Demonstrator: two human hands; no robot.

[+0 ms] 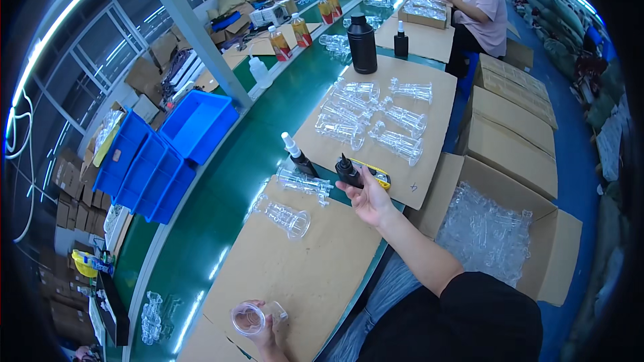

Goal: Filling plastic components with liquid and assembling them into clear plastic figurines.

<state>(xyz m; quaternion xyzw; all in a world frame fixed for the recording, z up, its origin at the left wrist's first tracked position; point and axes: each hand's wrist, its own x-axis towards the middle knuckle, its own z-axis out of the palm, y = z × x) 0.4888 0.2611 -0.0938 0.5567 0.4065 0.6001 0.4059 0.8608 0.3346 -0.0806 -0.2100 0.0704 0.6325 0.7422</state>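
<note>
My left hand point(267, 340) grips a clear glass vessel point(276, 313) low over the near cardboard sheet, its round end facing up. My right hand point(370, 202) reaches forward, thumb and fingers around a small black bottle point(347, 173) with a pointed nozzle. Just behind that bottle lies a dark tool with a yellow edge point(381, 177), partly hidden. To its left stands a black spray bottle point(305, 163) with a white top. Two more clear glass pieces lie nearby, one a flared glass vessel point(288, 218) on its side, the other a glass piece point(305, 184) beyond it.
Several glass vessels point(355, 117) lie on the far cardboard sheet point(429, 144), near a large black bottle point(363, 45). An open carton point(563, 255) of wrapped glass pieces stands at right. Blue bins point(144, 167) sit left of the green belt point(231, 184). Two people work farther back.
</note>
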